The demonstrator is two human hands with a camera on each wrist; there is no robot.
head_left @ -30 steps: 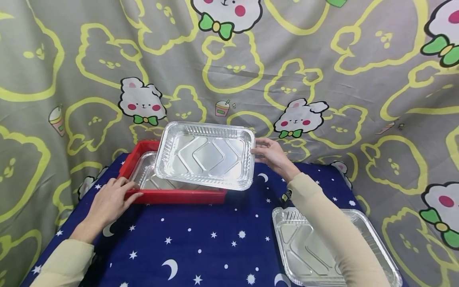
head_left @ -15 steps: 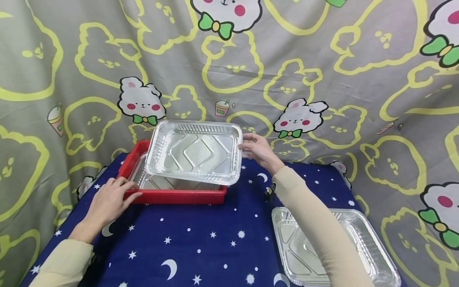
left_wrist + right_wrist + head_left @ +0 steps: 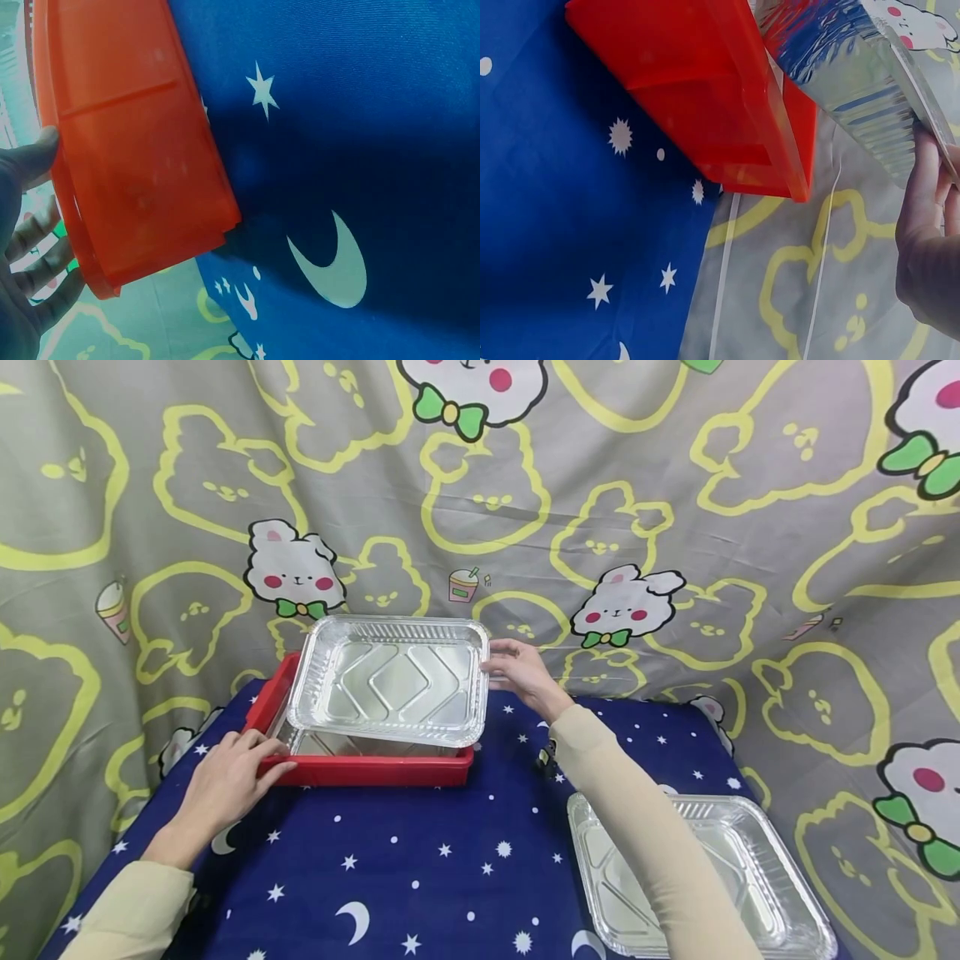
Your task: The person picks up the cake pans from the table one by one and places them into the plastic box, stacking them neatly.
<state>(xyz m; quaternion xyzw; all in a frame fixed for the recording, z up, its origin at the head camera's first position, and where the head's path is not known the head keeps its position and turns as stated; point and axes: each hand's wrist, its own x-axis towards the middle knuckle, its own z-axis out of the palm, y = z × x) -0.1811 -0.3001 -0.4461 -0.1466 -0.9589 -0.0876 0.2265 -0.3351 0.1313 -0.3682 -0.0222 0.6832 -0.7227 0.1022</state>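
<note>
My right hand (image 3: 525, 673) pinches the right rim of a rectangular foil pan (image 3: 393, 681), thumb on the near side. The pan is tilted, held over a red plastic bin (image 3: 367, 771), with its left end above the bin's left part. Inside the bin lies another foil pan (image 3: 337, 744), mostly hidden by the held one. My left hand (image 3: 228, 777) grips the bin's front left corner; in the left wrist view its thumb lies on the rim of the bin (image 3: 135, 172). The right wrist view shows the held pan's ribbed side (image 3: 862, 97) above the bin's edge.
Another foil pan (image 3: 787, 877) rests at the front right, partly under my right forearm. A dark blue cloth (image 3: 420, 860) with stars and moons covers the table. Behind and at both sides hangs a grey patterned curtain (image 3: 487, 502), close to the bin's back.
My right hand has carried the foil pan to the left, further over the red bin. My left hand has stayed at the bin's corner.
</note>
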